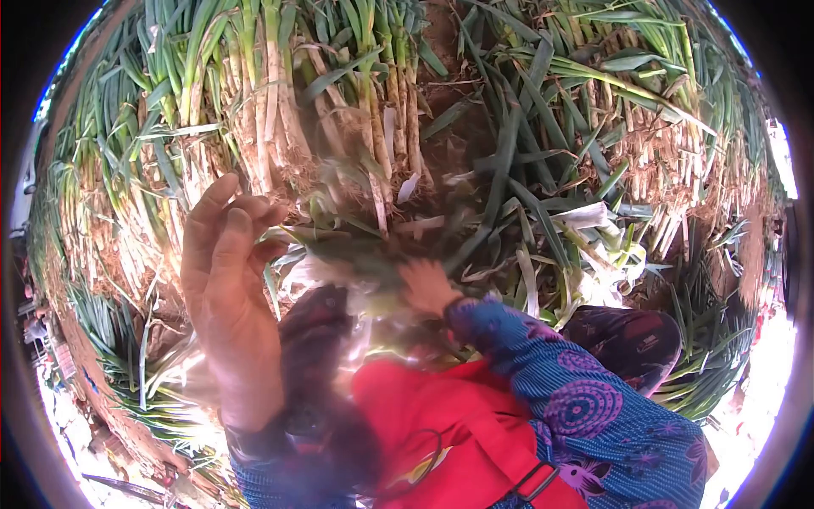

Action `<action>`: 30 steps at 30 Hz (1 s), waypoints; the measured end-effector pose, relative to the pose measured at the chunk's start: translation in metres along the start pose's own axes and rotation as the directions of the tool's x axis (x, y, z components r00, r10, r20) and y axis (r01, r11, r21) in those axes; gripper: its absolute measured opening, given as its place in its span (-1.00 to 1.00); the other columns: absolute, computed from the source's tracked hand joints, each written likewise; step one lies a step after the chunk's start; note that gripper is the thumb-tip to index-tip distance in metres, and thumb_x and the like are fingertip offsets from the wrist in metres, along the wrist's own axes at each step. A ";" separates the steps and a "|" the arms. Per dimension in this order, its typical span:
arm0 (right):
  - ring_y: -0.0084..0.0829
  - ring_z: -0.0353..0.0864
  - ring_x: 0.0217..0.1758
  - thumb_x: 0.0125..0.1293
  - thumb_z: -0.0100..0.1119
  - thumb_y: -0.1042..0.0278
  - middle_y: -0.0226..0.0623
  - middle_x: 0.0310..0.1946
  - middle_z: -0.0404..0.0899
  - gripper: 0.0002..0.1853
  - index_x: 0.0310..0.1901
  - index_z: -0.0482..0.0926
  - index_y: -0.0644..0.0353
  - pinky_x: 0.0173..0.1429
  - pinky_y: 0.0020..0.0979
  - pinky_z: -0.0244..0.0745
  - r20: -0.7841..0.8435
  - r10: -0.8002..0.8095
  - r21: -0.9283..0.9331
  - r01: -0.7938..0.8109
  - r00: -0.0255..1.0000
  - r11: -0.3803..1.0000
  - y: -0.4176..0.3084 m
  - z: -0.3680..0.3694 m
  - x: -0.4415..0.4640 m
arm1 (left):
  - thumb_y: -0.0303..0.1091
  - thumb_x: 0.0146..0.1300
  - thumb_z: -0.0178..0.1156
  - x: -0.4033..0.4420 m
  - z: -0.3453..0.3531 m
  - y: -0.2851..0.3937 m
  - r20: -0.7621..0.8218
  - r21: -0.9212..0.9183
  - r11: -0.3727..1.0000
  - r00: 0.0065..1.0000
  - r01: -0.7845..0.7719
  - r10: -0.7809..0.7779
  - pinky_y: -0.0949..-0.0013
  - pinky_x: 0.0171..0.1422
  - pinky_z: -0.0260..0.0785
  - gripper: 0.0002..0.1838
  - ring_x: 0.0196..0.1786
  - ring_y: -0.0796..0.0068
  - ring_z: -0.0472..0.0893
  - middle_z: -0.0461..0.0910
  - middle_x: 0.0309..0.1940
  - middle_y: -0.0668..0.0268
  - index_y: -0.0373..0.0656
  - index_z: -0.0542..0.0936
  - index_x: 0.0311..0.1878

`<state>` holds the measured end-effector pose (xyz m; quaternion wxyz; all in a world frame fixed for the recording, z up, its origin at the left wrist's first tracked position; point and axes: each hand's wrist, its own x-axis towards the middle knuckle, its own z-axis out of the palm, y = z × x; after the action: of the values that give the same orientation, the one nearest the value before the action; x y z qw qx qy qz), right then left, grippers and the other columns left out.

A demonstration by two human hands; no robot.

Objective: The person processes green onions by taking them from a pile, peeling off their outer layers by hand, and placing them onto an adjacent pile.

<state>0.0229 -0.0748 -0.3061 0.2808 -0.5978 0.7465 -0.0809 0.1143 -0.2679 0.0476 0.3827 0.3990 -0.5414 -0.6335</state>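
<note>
My left hand (233, 288) is raised at the left centre of the head view, its fingers curled toward the thumb; whether anything is between them cannot be made out. Behind it stand bunches of green onions (275, 102) with white stalks and dirty roots. Low in the middle, my right hand (426, 287) reaches over loose leaves and peelings; it is smeared by motion and its fingers are not distinct. Blurred green leaves (356, 250) lie just left of it.
More onions (661, 144) stand in rows at the upper right. Cut leaves and pale peelings (598, 263) lie right of centre. Green tops (110, 331) spread at the lower left. A red apron (458, 416) and my knee (627, 339) are below.
</note>
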 end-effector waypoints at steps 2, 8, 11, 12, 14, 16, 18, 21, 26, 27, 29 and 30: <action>-0.13 0.51 0.05 0.11 0.16 0.04 -0.14 -0.11 0.57 -0.50 0.06 0.54 0.12 0.06 -0.05 0.36 0.204 -0.072 0.007 0.072 0.976 0.997 -0.011 0.011 -0.046 | -0.28 0.38 0.13 -0.005 0.001 0.002 0.011 0.010 1.000 1.000 0.001 -0.001 0.45 -0.07 0.49 -0.60 -0.03 0.41 0.63 0.62 -0.15 0.32 -0.22 0.46 0.21; -0.09 0.65 -0.25 0.19 0.03 0.11 -0.22 -0.27 0.67 -0.70 -0.29 0.65 0.13 -0.25 -0.19 0.52 0.317 -0.555 0.318 0.464 0.769 0.826 0.037 0.022 -0.009 | -0.33 0.39 0.07 -0.016 0.012 0.007 -0.007 0.058 0.997 0.999 0.049 -0.049 0.44 -0.07 0.42 -0.66 -0.08 0.44 0.61 0.57 -0.18 0.33 -0.21 0.47 0.18; -0.41 0.54 -0.51 0.24 0.08 0.29 -0.31 -0.50 0.57 -0.80 -0.32 0.58 0.25 -0.40 -0.35 0.43 0.279 0.212 0.898 -0.333 0.937 0.289 0.034 -0.058 0.049 | -0.36 0.39 0.04 -0.017 0.014 0.005 -0.030 0.078 0.994 0.997 0.074 -0.071 0.43 -0.07 0.38 -0.68 -0.10 0.44 0.59 0.55 -0.19 0.33 -0.21 0.47 0.16; -0.45 0.53 -0.49 0.25 0.08 0.28 -0.32 -0.48 0.57 -0.79 -0.28 0.57 0.26 -0.36 -0.38 0.43 0.209 0.254 0.944 -0.262 0.944 0.198 0.045 -0.067 0.075 | -0.36 0.39 0.04 -0.016 0.014 0.004 -0.034 0.082 0.994 0.997 0.076 -0.073 0.43 -0.07 0.38 -0.68 -0.11 0.44 0.59 0.54 -0.19 0.33 -0.21 0.47 0.16; -0.51 0.51 -0.41 0.26 0.11 0.25 -0.38 -0.43 0.55 -0.76 -0.20 0.57 0.26 -0.32 -0.42 0.42 0.042 0.337 0.975 -0.113 0.940 0.194 0.058 -0.085 0.117 | -0.37 0.39 0.04 -0.014 0.016 0.004 -0.059 0.113 0.989 0.994 0.098 -0.092 0.43 -0.07 0.38 -0.68 -0.11 0.44 0.59 0.54 -0.19 0.32 -0.23 0.46 0.16; -0.57 0.49 -0.31 0.26 0.14 0.22 -0.47 -0.36 0.54 -0.72 -0.13 0.57 0.25 -0.28 -0.46 0.41 -0.168 0.379 0.929 0.018 0.910 0.370 0.057 -0.110 0.145 | -0.38 0.38 0.04 -0.010 0.017 0.004 -0.077 0.134 0.985 0.992 0.112 -0.102 0.44 -0.08 0.38 -0.67 -0.11 0.44 0.58 0.54 -0.19 0.31 -0.24 0.45 0.17; -0.45 0.53 -0.34 0.22 0.12 0.21 -0.27 -0.39 0.59 -0.70 -0.10 0.58 0.20 -0.21 -0.42 0.41 -0.110 0.427 0.922 -0.069 0.897 0.381 0.056 -0.115 0.171 | -0.38 0.39 0.03 -0.008 0.017 0.003 -0.087 0.139 0.983 0.990 0.120 -0.109 0.45 -0.09 0.39 -0.66 -0.11 0.44 0.58 0.54 -0.19 0.30 -0.26 0.44 0.18; -0.37 0.58 -0.15 0.21 0.16 0.13 -0.22 -0.24 0.60 -0.60 0.01 0.54 0.18 -0.09 -0.32 0.42 0.062 0.375 0.934 -0.186 0.925 0.306 0.059 -0.115 0.194 | -0.36 0.38 0.08 -0.004 0.017 0.002 -0.090 0.143 0.983 0.990 0.118 -0.105 0.49 -0.13 0.42 -0.68 -0.14 0.48 0.60 0.56 -0.22 0.34 -0.24 0.49 0.15; -0.36 0.56 -0.13 0.20 0.27 0.00 -0.28 -0.12 0.54 -0.53 0.04 0.51 0.11 -0.01 -0.26 0.44 0.165 0.125 0.957 -0.128 0.978 -0.261 0.045 -0.163 0.180 | -0.35 0.36 0.12 -0.001 0.014 -0.002 -0.065 0.141 0.984 0.992 0.112 -0.104 0.49 -0.16 0.46 -0.67 -0.16 0.46 0.62 0.57 -0.23 0.33 -0.24 0.50 0.15; -0.36 0.55 -0.12 0.19 0.29 -0.02 -0.29 -0.10 0.53 -0.51 0.05 0.51 0.10 0.01 -0.25 0.45 0.170 0.068 0.918 -0.133 0.983 -0.373 0.042 -0.170 0.179 | -0.35 0.36 0.13 0.000 0.013 -0.001 -0.060 0.113 0.986 0.992 0.119 -0.113 0.50 -0.16 0.48 -0.66 -0.16 0.45 0.62 0.57 -0.23 0.31 -0.25 0.49 0.15; -0.37 0.55 -0.17 0.20 0.29 -0.01 -0.31 -0.17 0.53 -0.55 0.04 0.49 0.04 -0.03 -0.24 0.47 0.140 0.072 0.868 -0.087 0.987 -0.489 0.033 -0.189 0.189 | -0.36 0.35 0.13 -0.001 0.014 -0.002 -0.058 0.108 0.987 0.992 0.122 -0.116 0.50 -0.16 0.49 -0.65 -0.17 0.46 0.62 0.57 -0.23 0.31 -0.26 0.48 0.15; -0.38 0.55 -0.20 0.20 0.29 0.00 -0.32 -0.20 0.53 -0.56 0.03 0.49 0.01 -0.05 -0.24 0.48 0.125 0.077 0.837 -0.064 0.989 -0.543 0.033 -0.198 0.196 | -0.36 0.35 0.14 -0.001 0.015 -0.003 -0.055 0.104 0.987 0.992 0.123 -0.117 0.50 -0.16 0.50 -0.65 -0.17 0.46 0.62 0.57 -0.24 0.31 -0.26 0.48 0.16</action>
<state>-0.1321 -0.2926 -0.2204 0.6606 0.0154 0.3311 -0.6737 0.1012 -0.2608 0.0464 0.3351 0.4661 -0.5399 -0.6156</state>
